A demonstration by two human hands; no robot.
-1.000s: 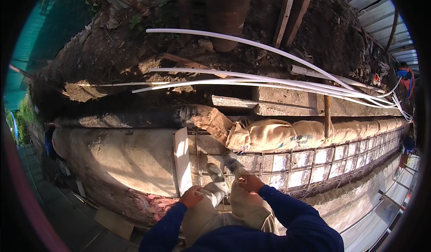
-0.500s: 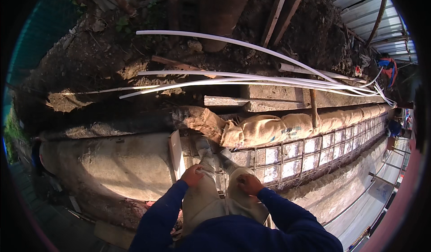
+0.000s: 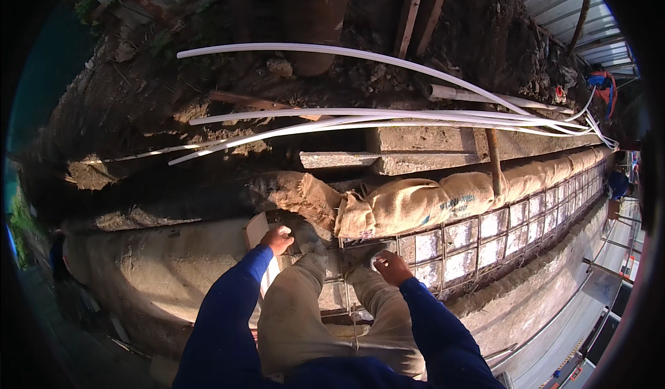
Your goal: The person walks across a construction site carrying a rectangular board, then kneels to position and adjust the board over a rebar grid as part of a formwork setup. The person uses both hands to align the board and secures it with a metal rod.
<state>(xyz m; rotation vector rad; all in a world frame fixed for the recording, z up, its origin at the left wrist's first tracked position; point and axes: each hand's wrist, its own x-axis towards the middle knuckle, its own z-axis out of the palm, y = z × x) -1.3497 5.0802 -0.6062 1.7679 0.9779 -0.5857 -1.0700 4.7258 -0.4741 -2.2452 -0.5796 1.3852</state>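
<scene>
My left hand (image 3: 279, 240) is above my left boot (image 3: 305, 236), beside a pale board (image 3: 255, 230), with its fingers loosely bent and apart, holding nothing I can see. My right hand (image 3: 392, 268) hangs over my right boot (image 3: 361, 254), its fingers half curled and apart. My trousered legs (image 3: 291, 306) stand on a rebar grid (image 3: 457, 257) along a long burlap-wrapped roll (image 3: 443, 202). A rounded concrete form (image 3: 138, 264) lies to the left.
Several white pipes (image 3: 388, 115) lie across a concrete beam (image 3: 429, 146) and dark soil (image 3: 138, 98). An upright timber stake (image 3: 494, 160) leans by the burlap. Corrugated sheeting (image 3: 568, 15) stands at the upper right. A person in blue (image 3: 616, 184) is at the far right.
Both hands have left the trouser legs and reached forward over the boots, the left one moving up and left. The view has shifted slightly, and my feet stand farther apart on screen.
</scene>
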